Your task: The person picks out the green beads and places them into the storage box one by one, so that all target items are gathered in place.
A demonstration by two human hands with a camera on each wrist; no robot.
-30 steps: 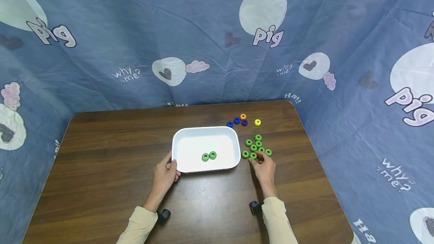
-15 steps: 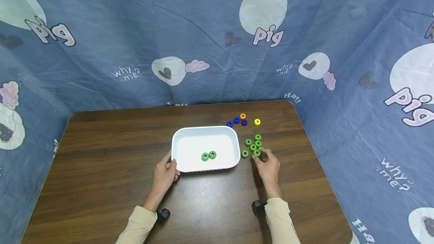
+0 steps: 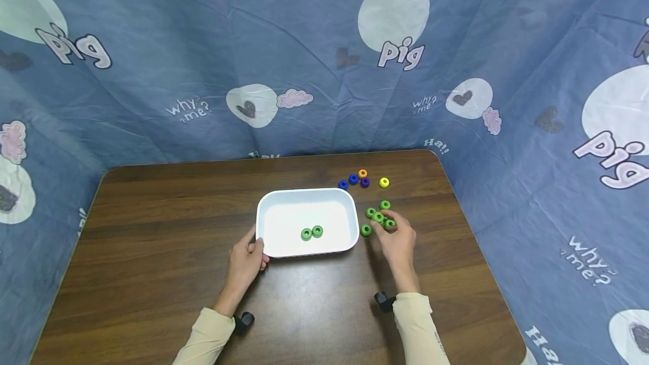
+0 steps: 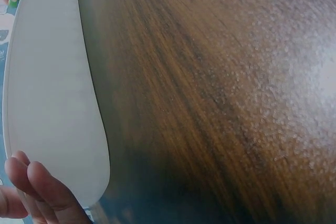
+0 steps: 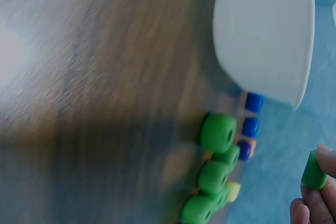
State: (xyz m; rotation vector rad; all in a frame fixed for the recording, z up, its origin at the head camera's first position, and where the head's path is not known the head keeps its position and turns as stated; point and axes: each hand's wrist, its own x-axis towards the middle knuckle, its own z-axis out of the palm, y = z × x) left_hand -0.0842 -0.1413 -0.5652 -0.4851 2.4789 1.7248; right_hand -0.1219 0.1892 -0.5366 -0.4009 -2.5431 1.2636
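In the head view my left hand [image 3: 244,258] grips the near left corner of a white tray [image 3: 269,245], thumb over the rim and fingers beneath. Two green ring-shaped beads [image 3: 317,231] lie inside, near its front wall. To the tray's right, my right hand [image 3: 398,244] pinches one green bead [image 5: 314,171] between thumb and fingertips. The right wrist view shows that bead raised, apart from the green beads [image 5: 218,132] standing on the table. In the head view the held bead overlaps part of this cluster, and the hand hides some of it.
Behind the tray's far right corner sit blue beads [image 3: 353,179], a purple bead [image 3: 365,182] and an orange bead [image 3: 362,173]. A yellow bead [image 3: 384,182] stands apart from them. The brown wooden table [image 3: 167,213] ends at a blue printed cloth [image 3: 314,44].
My right hand shifted slightly right, then moved up and back left in the head view with the pinched green bead. My left hand and the tray have stayed put.
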